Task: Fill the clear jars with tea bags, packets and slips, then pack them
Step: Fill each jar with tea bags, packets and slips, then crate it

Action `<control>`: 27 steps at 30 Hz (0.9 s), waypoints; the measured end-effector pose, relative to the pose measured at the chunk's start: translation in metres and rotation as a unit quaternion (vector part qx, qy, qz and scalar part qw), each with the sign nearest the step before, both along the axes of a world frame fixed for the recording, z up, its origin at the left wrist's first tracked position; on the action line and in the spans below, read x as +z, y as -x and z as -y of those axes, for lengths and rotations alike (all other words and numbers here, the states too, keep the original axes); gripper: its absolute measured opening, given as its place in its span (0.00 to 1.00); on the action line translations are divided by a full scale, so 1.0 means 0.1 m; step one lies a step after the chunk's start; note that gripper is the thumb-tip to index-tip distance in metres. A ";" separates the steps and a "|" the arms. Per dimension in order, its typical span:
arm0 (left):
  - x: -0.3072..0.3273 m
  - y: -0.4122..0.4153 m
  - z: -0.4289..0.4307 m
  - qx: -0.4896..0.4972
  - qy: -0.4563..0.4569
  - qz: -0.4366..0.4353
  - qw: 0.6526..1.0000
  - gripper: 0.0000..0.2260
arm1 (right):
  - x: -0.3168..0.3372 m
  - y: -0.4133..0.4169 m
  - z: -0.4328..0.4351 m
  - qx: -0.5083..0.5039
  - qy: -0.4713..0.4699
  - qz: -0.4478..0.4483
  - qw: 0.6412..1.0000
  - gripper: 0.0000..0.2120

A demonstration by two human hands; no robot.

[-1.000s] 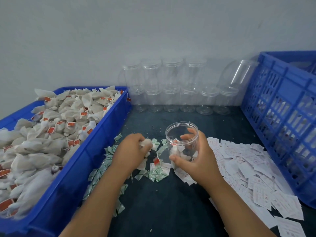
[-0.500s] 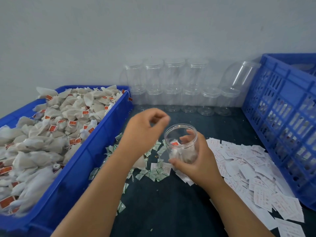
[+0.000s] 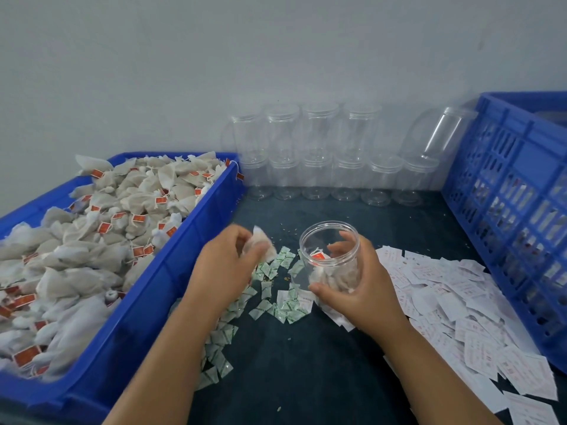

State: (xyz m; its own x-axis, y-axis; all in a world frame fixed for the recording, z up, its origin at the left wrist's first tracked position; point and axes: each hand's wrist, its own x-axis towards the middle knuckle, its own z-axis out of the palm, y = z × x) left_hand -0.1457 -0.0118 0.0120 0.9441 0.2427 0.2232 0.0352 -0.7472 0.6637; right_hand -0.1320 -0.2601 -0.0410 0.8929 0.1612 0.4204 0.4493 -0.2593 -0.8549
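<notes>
**Dark tabletop, jar part-filled, next tea bag closing in**

Head view, only one available.

Dark table (image 3: 306, 378) is carrying the lot: blue bin (image 3: 171, 271) heaped with bags on the left, green packets (image 3: 276, 271) in the middle, white slips (image 3: 460, 302) on the right. Empty jars (image 3: 322, 167) are stacking against the wall, and a blue crate (image 3: 506, 210) is sitting far right.

Risks:
- The tea bag (image 3: 260, 243) is dangling from a loose-looking, blurred pinch, so it could be clipping the rim and dropping among the packets.
- Its string tag could be ending up outside the mouth.
- The jar (image 3: 329, 240) is standing beside loose paper, so a nudge could be sliding it.

Pose:
- Left hand (image 3: 227, 265) is hovering just left of the jar, thumb and fingers pinching the tea bag.
- Right hand (image 3: 362, 289) is wrapping the jar, thumb on the near wall and fingers curling round the far side.
- The jar is sitting mid-table with a few bags lying inside.
</notes>
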 end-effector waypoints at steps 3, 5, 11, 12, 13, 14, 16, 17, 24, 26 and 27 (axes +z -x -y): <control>0.37 0.08 0.20 -0.039 0.124 0.146 0.981 0.11 | -0.01 0.01 -0.01 0.009 0.008 -0.001 1.000 0.43; 0.53 0.09 0.36 -0.099 0.134 0.168 0.972 0.12 | -0.02 0.01 -0.02 0.021 0.013 -0.003 1.000 0.43; 0.56 -0.09 0.60 -0.223 -0.067 -0.025 0.972 0.16 | -0.02 0.00 -0.01 0.021 0.023 0.002 1.000 0.43; 0.58 -0.11 0.56 -0.209 -0.046 -0.006 0.977 0.13 | -0.03 0.00 -0.01 0.015 0.028 0.003 0.999 0.43; 0.62 -0.13 0.48 -0.186 -0.018 0.020 0.982 0.10 | -0.03 -0.01 -0.01 0.011 0.029 0.000 1.000 0.43; 0.67 -0.16 0.36 -0.153 0.000 0.044 0.987 0.06 | -0.04 -0.01 0.00 0.009 0.030 -0.002 1.000 0.44; 0.80 -0.24 0.02 -0.069 -0.048 0.047 0.995 0.02 | -0.06 -0.02 -0.01 0.012 0.034 -0.003 0.999 0.44; 0.86 -0.31 -0.20 -0.019 -0.113 0.011 0.993 0.02 | -0.06 -0.02 -0.01 0.014 0.037 -0.004 0.999 0.44; 0.71 -0.42 -1.26 0.094 -0.067 -0.319 0.941 0.28 | -0.03 0.00 -0.02 0.026 0.048 -0.014 0.998 0.44; 0.64 -0.38 -1.33 0.125 0.011 -0.266 0.956 0.25 | -0.01 0.01 -0.03 0.024 0.053 -0.005 0.998 0.43; 0.62 -0.36 -1.35 0.133 -0.045 -0.265 0.954 0.22 | -0.01 0.01 -0.03 0.020 0.054 -0.001 0.998 0.42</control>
State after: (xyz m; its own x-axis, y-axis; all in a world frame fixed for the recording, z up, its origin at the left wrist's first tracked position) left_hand -0.1092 0.1231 0.0736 0.8381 0.4917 -0.2363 0.5438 -0.7183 0.4340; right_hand -0.1329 -0.2573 -0.0421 0.8858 0.2419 0.3959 0.4590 -0.3315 -0.8243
